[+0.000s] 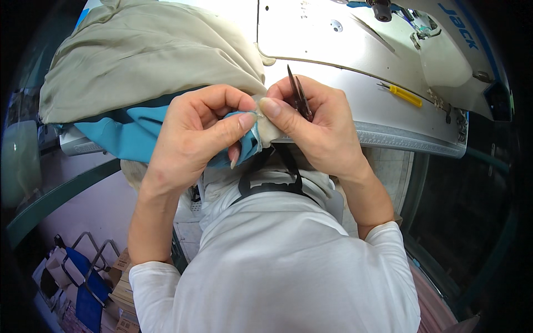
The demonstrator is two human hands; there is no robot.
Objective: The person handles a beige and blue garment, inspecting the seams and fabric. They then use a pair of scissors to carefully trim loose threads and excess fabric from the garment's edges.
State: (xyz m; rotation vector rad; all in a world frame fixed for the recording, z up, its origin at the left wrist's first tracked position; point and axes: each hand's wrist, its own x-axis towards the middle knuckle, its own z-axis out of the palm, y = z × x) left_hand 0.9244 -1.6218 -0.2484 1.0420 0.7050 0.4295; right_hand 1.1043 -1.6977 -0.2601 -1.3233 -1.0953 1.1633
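Observation:
A pale cream-beige fabric [150, 53] lies heaped over the left part of the sewing table, with a teal fabric [119, 133] below it that hangs over the front edge. My left hand [194, 127] pinches the edge of the teal fabric between thumb and fingers. Close beside it, my right hand [325, 125] pinches the cream end of the cloth by thumb and forefinger. The same hand also keeps dark thread snips [298, 97] tucked in its fingers, blades pointing away from me and slightly apart. A raw, frayed seam edge shows between my two thumbs.
A yellow-handled seam ripper [405, 95] lies on the sewing table [333, 83] to the right. The white sewing machine [444, 61] stands at the far right. Below on the left are a blue chair [91, 283] and cardboard boxes [125, 294].

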